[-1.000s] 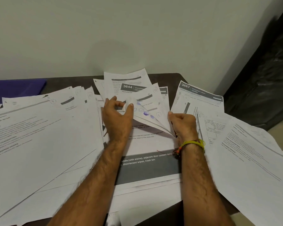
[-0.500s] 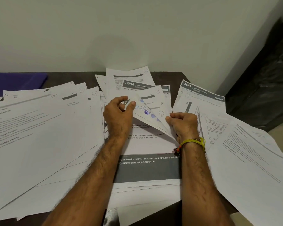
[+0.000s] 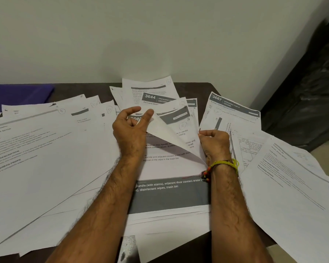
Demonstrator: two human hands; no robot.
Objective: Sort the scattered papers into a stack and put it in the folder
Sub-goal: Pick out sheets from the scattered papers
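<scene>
**One head-worn view, looking forward and down**

The single camera sits on the person's head and faces forward and downward over a dark table (image 3: 199,88), close enough that both forearms enter from 6 o'clock and fill the lower middle. The left hand (image 3: 130,132) and right hand (image 3: 215,144) sit near the centre of the frame. Scattered papers (image 3: 46,158) spread from 9 o'clock across to 3 o'clock. A pale wall (image 3: 160,35) fills the upper half toward 12 o'clock. The wide lens bends the edges. No second view shares the scene.
</scene>
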